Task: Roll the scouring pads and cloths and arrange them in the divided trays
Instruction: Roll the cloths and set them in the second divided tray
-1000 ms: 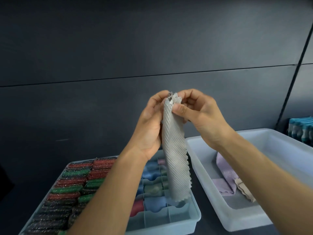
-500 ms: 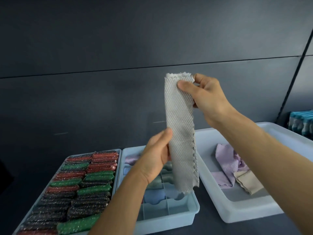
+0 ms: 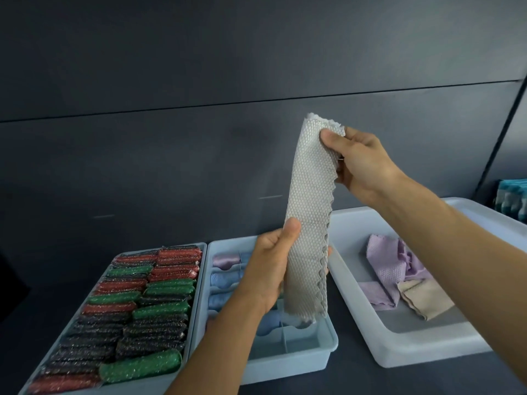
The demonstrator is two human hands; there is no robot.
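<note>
A grey cloth (image 3: 309,212), folded into a long strip, hangs nearly upright over the divided tray (image 3: 288,363). The right hand (image 3: 362,161) pinches its top end; the left hand (image 3: 271,269) has its grip closed around the lower part, thumb in front.

A grey cloth (image 3: 309,218), waffle-textured and folded into a long narrow strip with zigzag edges, hangs upright above the divided tray (image 3: 328,339). The right grip (image 3: 362,163) pinches its top and the left grip (image 3: 271,269) holds it lower down. That tray holds rolled blue and lilac cloths (image 3: 225,280). Rolled red, green and black scouring pads (image 3: 142,317) fill the left tray (image 3: 196,295) in 2 columns.
</note>
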